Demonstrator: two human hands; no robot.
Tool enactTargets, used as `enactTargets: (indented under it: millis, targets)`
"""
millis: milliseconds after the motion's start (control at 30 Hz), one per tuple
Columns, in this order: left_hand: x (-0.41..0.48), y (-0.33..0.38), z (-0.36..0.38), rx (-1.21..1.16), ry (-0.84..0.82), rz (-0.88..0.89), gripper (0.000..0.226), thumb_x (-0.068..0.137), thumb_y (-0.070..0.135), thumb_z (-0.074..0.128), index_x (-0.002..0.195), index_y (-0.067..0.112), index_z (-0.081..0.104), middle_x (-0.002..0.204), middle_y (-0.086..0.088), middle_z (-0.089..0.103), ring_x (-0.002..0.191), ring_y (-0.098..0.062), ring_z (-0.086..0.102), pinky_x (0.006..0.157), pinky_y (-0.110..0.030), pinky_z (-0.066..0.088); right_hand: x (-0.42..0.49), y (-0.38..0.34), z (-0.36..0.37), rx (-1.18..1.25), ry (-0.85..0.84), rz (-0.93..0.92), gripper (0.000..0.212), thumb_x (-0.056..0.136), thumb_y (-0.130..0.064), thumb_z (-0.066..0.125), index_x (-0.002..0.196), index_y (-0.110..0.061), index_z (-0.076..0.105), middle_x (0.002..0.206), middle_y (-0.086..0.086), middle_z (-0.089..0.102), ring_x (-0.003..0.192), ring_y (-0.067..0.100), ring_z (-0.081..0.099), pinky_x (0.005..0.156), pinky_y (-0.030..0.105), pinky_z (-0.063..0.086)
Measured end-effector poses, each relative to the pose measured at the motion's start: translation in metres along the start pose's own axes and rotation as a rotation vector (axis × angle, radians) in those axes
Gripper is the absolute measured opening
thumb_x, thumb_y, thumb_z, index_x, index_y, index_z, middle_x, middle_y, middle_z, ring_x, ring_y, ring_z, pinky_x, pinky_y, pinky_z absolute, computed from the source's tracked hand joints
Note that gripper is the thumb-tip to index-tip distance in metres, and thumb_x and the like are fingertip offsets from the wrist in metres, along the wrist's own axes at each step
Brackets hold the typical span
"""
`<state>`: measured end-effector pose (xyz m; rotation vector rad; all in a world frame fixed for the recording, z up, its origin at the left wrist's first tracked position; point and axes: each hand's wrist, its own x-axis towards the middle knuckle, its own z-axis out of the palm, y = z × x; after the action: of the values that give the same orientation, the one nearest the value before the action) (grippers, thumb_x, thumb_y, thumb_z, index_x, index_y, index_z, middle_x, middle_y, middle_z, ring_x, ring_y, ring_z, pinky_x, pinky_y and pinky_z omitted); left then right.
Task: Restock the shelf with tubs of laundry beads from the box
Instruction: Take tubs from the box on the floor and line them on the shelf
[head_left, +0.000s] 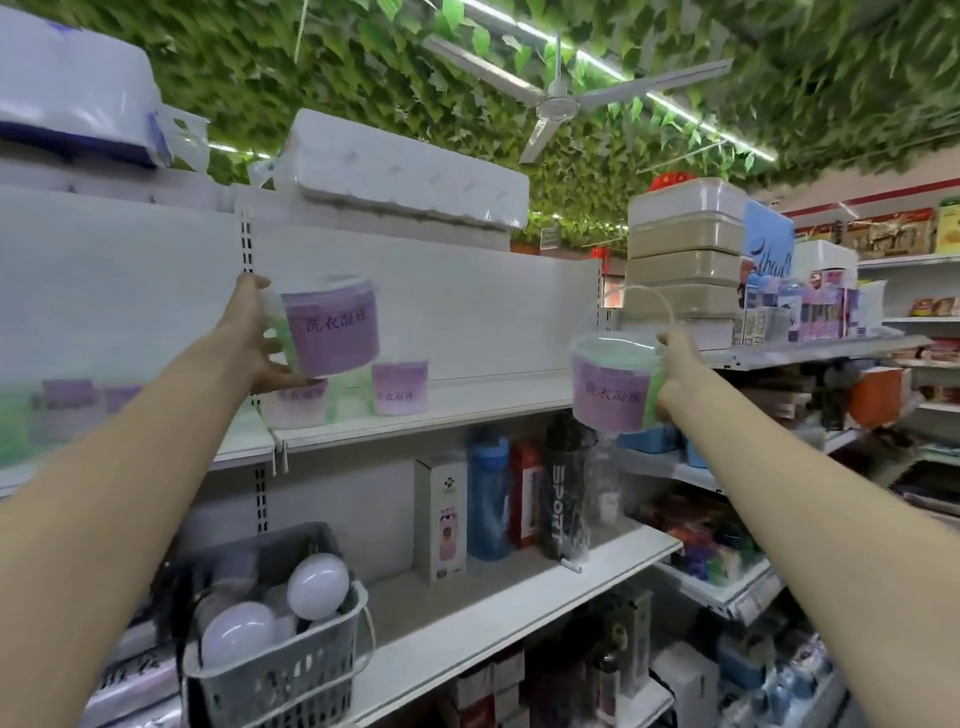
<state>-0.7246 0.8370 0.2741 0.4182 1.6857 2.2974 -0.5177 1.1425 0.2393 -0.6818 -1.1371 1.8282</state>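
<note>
My left hand (254, 338) grips a purple-labelled tub of laundry beads (332, 327), held tilted just above another tub (296, 408) standing on the white upper shelf (467, 408). A further tub (400, 387) stands to its right, and blurred tubs (67, 410) sit further left. Out to the right, my right hand (675, 374) holds a second tub (613, 387) in front of the shelf's right end, its thin clear handle arching above it. The box is not in view.
Below, a shelf (493, 587) carries a white carton (440, 514), a blue bottle (488, 499), a black sport bottle (563, 488) and a grey basket (291, 670) of light bulbs. Wrapped paper packs (405, 171) lie on top. More stocked shelving stands at the right.
</note>
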Motion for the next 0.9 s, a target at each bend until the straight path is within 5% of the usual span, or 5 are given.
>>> enactTargets:
  millis: [200,367,500,667,900]
  targets:
    - [0.048,0.001,0.013,0.032,0.025,0.098,0.028,0.086,0.042,0.036,0.091,0.021,0.053,0.088,-0.006,0.05,0.078,-0.025,0.052,0.058,-0.043,0.045,0.06,0.005,0.016,0.055,0.072,-0.029,0.028,0.094,-0.039,0.049,0.08,-0.015,0.048,0.087,0.002,0.058,0.069,0.017,0.054,0.059,0.031,0.048]
    - [0.082,0.002,0.021,0.019,0.097,0.144,0.029,0.089,0.045,0.033,0.084,0.022,0.051,0.089,-0.005,0.051,0.078,-0.023,0.052,0.057,-0.042,0.044,0.12,0.011,0.032,0.102,0.039,-0.07,0.036,0.094,-0.031,0.042,0.123,-0.015,0.054,0.118,0.005,0.062,0.095,0.022,0.062,0.085,0.035,0.052]
    - [0.1,-0.008,0.03,0.026,0.152,0.141,0.03,0.09,0.045,0.032,0.083,0.021,0.049,0.088,-0.005,0.051,0.076,-0.023,0.052,0.055,-0.042,0.043,0.156,0.024,0.053,0.159,0.027,0.005,0.027,0.094,-0.031,0.043,0.112,-0.014,0.053,0.112,0.002,0.06,0.089,0.02,0.06,0.087,0.034,0.051]
    - [0.12,-0.015,0.046,0.002,0.207,0.186,0.031,0.091,0.045,0.03,0.08,0.022,0.048,0.083,-0.002,0.049,0.073,-0.02,0.052,0.051,-0.035,0.05,0.198,0.041,0.082,0.153,-0.011,0.047,0.016,0.094,-0.023,0.041,0.082,-0.014,0.046,0.081,0.001,0.054,0.065,0.014,0.051,0.057,0.023,0.043]
    - [0.143,-0.007,0.066,-0.029,0.332,0.283,0.033,0.091,0.046,0.029,0.082,0.023,0.051,0.083,-0.002,0.053,0.073,-0.02,0.054,0.06,-0.036,0.05,0.272,0.059,0.134,0.067,-0.183,0.105,0.024,0.087,-0.029,0.046,0.105,-0.015,0.054,0.109,0.005,0.062,0.093,0.023,0.061,0.069,0.029,0.047]
